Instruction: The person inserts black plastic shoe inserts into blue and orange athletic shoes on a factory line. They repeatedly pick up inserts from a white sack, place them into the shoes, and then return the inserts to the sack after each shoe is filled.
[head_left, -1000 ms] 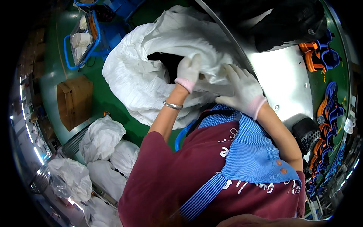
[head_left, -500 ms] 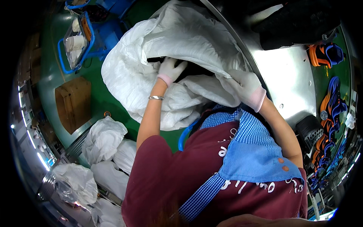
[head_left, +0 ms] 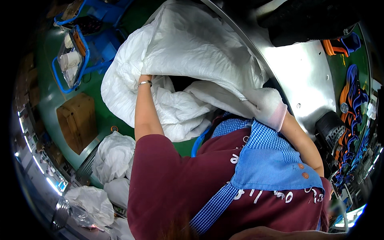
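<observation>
A large white woven sack (head_left: 192,48) stands before me, its mouth folded wide around a dark inside. My left forearm, with a silver bracelet (head_left: 145,83) at the wrist, reaches into the sack's mouth; the hand itself is hidden under the fabric. On the right, my gloved right hand (head_left: 267,105) pinches the sack's rim beside the metal table. The glove is white with a pink cuff. What lies within the sack is too dark to make out.
A steel table (head_left: 298,76) borders the sack on the right, with a black item (head_left: 308,24) on it. Orange and blue straps (head_left: 349,108) hang farther right. To the left are a brown carton (head_left: 77,122), a blue-framed chair (head_left: 80,60) and several white bags (head_left: 114,156).
My left hand has gone deeper into the sack and leftward, out of sight. My right hand keeps its hold on the rim and has moved slightly down.
</observation>
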Tool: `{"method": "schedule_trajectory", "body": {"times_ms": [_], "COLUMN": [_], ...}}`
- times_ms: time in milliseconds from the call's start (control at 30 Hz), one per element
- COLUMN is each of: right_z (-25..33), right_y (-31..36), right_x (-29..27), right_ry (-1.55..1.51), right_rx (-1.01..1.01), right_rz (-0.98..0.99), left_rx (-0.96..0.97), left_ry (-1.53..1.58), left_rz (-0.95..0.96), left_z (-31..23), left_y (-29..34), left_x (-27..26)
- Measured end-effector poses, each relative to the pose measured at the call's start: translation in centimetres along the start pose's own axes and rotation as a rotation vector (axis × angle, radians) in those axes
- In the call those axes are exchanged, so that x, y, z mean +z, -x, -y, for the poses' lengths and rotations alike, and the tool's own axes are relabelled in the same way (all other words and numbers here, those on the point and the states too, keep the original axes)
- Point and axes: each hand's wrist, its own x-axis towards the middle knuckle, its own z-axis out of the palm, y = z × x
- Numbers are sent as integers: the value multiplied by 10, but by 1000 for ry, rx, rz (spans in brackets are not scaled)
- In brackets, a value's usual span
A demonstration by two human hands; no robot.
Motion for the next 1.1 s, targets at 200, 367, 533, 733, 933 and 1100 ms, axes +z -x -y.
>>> {"method": "schedule_trajectory", "body": {"times_ms": [200,367,533,733,933,1100], "right_z": [1,-2,1,-4,-6,-6], "right_y": [2,2,1,0,-1,-2], "right_x": [2,5,1,6,7,6], "right_ry": [-66,-19,-21,-11,2,19], "right_rx": [34,-25,22,35,5,5], "right_rz": [-5,-14,6,59,52,41], "left_rx": [-1,-1,-10,-81,-418,-757], "left_ry": [55,74,126,303,485,713], "left_rz": [2,18,20,-28,-160,-55], "left_z": [-20,-36,-34,-23,27,65], "left_y": [0,-12,-2,35,87,116], "left_x": [8,9,4,-13,-27,-6]}}
